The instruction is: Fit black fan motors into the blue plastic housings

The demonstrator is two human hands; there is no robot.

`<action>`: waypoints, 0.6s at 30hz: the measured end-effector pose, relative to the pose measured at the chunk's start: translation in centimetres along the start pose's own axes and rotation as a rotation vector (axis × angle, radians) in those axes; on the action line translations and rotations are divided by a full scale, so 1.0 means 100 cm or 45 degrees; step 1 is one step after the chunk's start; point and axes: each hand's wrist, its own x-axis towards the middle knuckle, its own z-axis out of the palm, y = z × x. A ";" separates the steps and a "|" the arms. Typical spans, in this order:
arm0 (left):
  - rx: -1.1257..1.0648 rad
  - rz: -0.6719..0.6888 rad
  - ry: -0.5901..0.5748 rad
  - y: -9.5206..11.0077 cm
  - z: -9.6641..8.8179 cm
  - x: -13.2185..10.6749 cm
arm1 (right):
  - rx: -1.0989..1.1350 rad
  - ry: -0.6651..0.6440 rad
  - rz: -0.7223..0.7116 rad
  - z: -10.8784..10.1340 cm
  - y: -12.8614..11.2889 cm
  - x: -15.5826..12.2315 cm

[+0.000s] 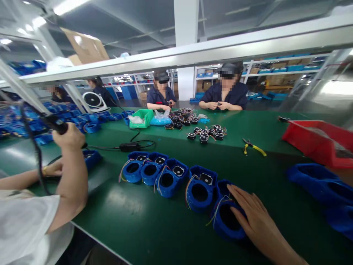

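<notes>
Your right hand (251,210), thumb spread from fingers, lies on a housing (224,229); sliding could snag its wires (215,211). Your left hand: unseen, can't tell.

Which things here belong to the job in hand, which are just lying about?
Likely the job:
blue housing under the right hand
four neighbouring housings
loose wired motors

Apparently lying about:
yellow-handled pliers
red bin
green bin

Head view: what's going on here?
The person's right hand rests on the nearest blue housing in a row of five; the left is out of view. The other four each show a small square part inside. At left, a co-worker in white grips a black tool.
</notes>
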 end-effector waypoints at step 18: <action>0.227 -0.575 -0.110 -0.185 -0.009 0.016 | -0.032 -0.084 -0.436 0.029 0.002 0.063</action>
